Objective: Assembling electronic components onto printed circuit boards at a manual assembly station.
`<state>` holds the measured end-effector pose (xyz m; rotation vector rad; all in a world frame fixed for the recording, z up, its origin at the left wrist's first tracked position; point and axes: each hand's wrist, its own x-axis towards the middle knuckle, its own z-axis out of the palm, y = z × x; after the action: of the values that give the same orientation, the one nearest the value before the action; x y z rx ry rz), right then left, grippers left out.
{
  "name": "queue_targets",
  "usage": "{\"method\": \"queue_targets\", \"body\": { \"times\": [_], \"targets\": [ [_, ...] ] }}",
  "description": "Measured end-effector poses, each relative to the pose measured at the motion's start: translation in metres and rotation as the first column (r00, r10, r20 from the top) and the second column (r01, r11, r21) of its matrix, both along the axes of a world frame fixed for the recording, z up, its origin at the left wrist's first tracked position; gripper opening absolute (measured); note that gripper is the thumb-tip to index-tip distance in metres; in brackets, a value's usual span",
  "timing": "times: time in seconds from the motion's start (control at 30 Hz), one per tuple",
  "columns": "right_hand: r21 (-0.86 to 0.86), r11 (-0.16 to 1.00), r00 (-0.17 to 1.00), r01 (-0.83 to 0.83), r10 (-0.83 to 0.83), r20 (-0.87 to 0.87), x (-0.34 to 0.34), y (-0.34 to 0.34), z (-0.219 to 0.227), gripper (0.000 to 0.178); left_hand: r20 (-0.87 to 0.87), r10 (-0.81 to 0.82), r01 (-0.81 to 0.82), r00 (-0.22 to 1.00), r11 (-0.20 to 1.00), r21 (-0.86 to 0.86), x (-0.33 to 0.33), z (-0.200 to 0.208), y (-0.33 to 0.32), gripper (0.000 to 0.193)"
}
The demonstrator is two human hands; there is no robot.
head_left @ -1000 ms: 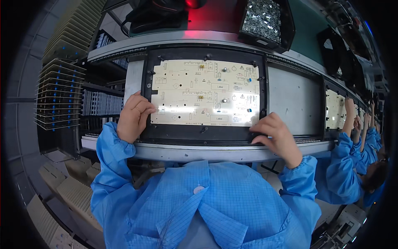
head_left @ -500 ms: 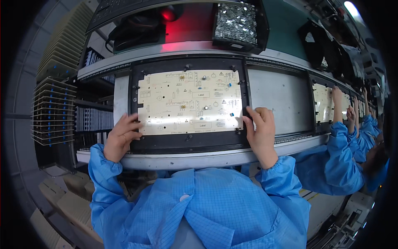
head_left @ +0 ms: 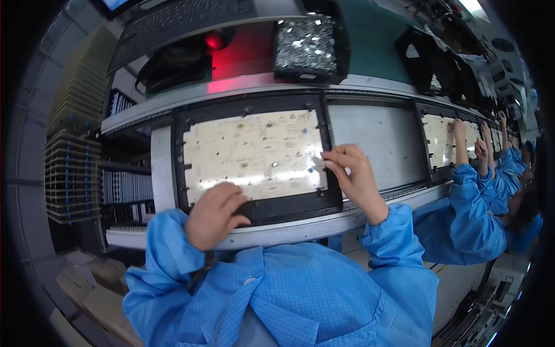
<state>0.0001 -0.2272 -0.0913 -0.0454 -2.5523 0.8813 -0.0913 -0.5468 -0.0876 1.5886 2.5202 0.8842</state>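
Note:
A cream printed circuit board (head_left: 231, 168) lies in a black frame-like fixture (head_left: 277, 211), with a few small parts on it. Black catches line the fixture's edges. My left hand (head_left: 214, 214) is over the near left part of the board and the fixture's near side, fingers apart and holding nothing visible. At the board's right edge is my right hand (head_left: 354, 176). Its thumb and index finger come together in a pinch there; whatever lies between the tips is too small to make out.
Beyond the rail, a black bin (head_left: 306, 49) holds many small shiny metal pieces. A keyboard (head_left: 179, 26) sits at the far left, above a red glow. Racks of boards (head_left: 72, 173) stand left. Co-workers' hands (head_left: 459, 130) work at another fixture on the right.
My left hand has moved rightward from the board's left edge to its near side. My right hand has shifted slightly left, its fingers now pinched. The whole view has moved a little.

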Motion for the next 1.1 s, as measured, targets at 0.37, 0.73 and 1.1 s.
{"method": "queue_targets", "body": {
  "times": [0.37,0.73,1.1],
  "targets": [
    [0.358,0.918,0.977,0.167,-0.203,0.064,-0.211,0.051,0.019,0.022,-0.213,-0.118,0.120,0.970,0.993,-0.004,-0.008,-0.004,0.025,0.020],
    [0.140,0.965,0.963,0.224,-0.197,-0.183,-0.239,0.048,0.006,0.011,0.060,0.171,-0.181,0.983,0.947,0.267,0.007,-0.004,-0.006,0.018],
    [-0.272,0.962,0.987,0.028,0.017,0.162,-0.176,0.005,0.054,0.008,0.182,0.282,-0.331,0.942,0.870,0.366,0.004,-0.015,-0.019,0.021]
  ]
}}
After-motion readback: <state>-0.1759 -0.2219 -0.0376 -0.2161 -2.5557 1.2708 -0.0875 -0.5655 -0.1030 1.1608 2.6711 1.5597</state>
